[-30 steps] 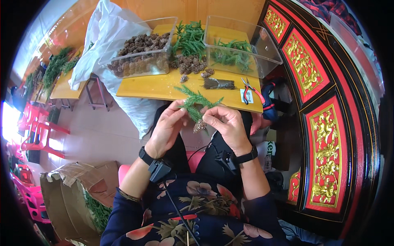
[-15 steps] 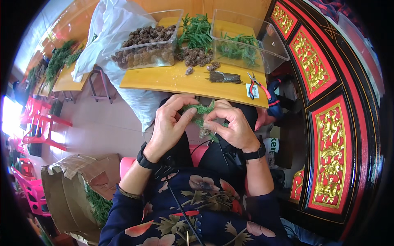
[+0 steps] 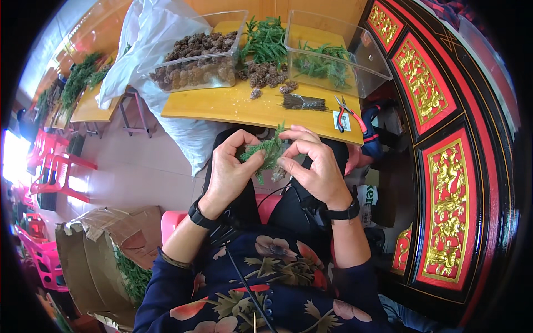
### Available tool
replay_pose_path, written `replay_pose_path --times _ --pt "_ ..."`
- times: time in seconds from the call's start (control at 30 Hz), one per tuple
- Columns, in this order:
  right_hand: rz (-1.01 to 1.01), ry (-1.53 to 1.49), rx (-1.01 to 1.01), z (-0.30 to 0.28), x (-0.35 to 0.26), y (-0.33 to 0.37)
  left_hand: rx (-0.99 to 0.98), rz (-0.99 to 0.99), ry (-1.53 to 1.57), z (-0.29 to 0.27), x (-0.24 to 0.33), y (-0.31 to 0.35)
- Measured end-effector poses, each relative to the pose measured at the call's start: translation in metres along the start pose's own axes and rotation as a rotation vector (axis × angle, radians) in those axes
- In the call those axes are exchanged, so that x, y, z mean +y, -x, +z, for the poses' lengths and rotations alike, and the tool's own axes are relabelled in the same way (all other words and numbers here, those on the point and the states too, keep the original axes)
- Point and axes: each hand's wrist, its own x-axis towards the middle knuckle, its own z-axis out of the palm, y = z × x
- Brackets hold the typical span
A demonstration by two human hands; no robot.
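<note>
Beside the right hand point(image 3: 320, 169), its grip unclear, a conifer sprig point(image 3: 271, 150) is pinched by the left hand point(image 3: 229, 169) above a pinecone point(image 3: 278, 174).

Two hands, one left point(image 3: 227, 164) and one right point(image 3: 319, 166), wear two black wristbands point(image 3: 345, 211) and have between them one green sprig point(image 3: 270, 151) and one cone point(image 3: 278, 174). The near table point(image 3: 216, 112) bears two clear bins point(image 3: 369, 77), one pair of pliers point(image 3: 343, 109), one bundle of dark strands point(image 3: 303, 102), one white card point(image 3: 347, 123) and piled cones point(image 3: 264, 73) too crowded to count. Beyond it show one white sack point(image 3: 133, 55), one cardboard box point(image 3: 89, 266) and four gold-carved panels point(image 3: 446, 211)
</note>
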Motion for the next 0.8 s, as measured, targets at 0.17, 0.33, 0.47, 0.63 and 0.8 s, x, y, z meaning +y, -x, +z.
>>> replay_pose_path --times 0.17,0.33,0.47,0.63,0.8 --pt "0.037 0.051 0.099 0.006 0.000 0.002 0.066 0.067 -0.065 0.008 0.003 0.002" --pt "0.062 0.088 0.124 0.004 0.003 0.005 0.086 0.192 -0.236 0.017 0.007 0.002" --pt "0.086 0.089 0.165 0.006 0.006 0.004 0.090 0.235 -0.240 0.022 0.010 0.003" --pt "0.014 0.137 0.287 0.014 0.005 0.002 -0.016 0.081 -0.084 0.019 0.013 0.002" --pt "-0.016 0.179 0.307 0.028 0.001 0.003 -0.044 -0.248 0.376 0.014 0.002 0.002"
